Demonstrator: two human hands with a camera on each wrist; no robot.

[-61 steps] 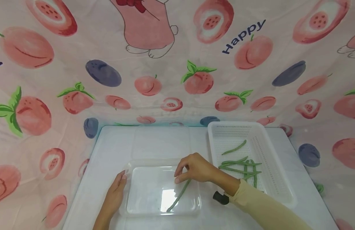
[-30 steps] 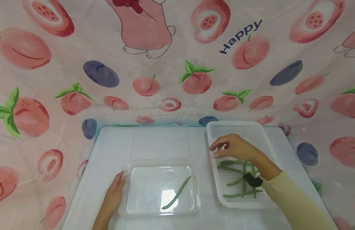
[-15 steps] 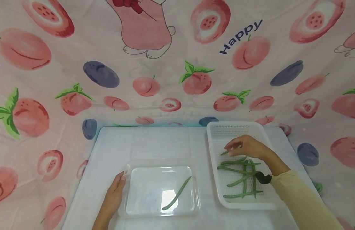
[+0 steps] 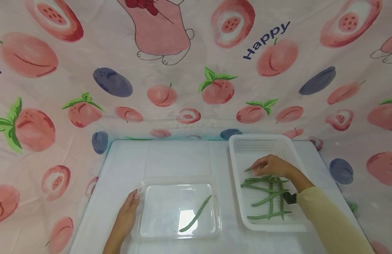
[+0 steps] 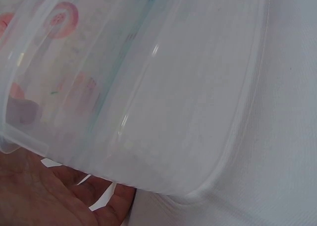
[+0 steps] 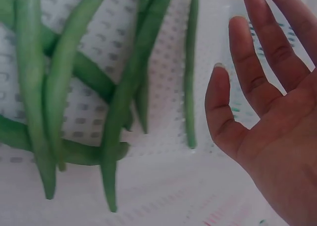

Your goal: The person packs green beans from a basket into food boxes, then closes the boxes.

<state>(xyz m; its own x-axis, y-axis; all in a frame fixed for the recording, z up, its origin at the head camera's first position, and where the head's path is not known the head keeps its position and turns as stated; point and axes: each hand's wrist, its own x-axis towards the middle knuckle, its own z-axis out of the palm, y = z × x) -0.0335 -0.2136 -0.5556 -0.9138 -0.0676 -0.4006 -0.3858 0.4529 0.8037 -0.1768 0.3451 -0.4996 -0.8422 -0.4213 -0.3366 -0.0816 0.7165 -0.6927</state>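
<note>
A clear plastic box (image 4: 170, 237) stands on the white table, with one green bean (image 4: 196, 215) lying in its right part. My left hand (image 4: 126, 213) rests against the box's left end; in the left wrist view its fingers (image 5: 116, 201) lie along the outer wall. The thumb's hold is hard to make out. Inside the white perforated basket (image 4: 235, 190) my right hand (image 4: 273, 166) is low over a single green bean (image 4: 248, 169), partly covering it. The right wrist view shows that bean (image 6: 190, 87) beside the spread, loosely bent fingers (image 6: 247, 67), apart from them.
Several more green beans (image 4: 262, 201) lie crossed in the basket's middle and near part. The basket's raised rim (image 4: 233, 165) stands right of the box. A fruit-print cloth (image 4: 183, 70) hangs behind and beside the table (image 4: 177, 155).
My right hand let go of a bean in the box, moved right to the basket, then lowered over the bean at its far part. The left hand stayed at the box.
</note>
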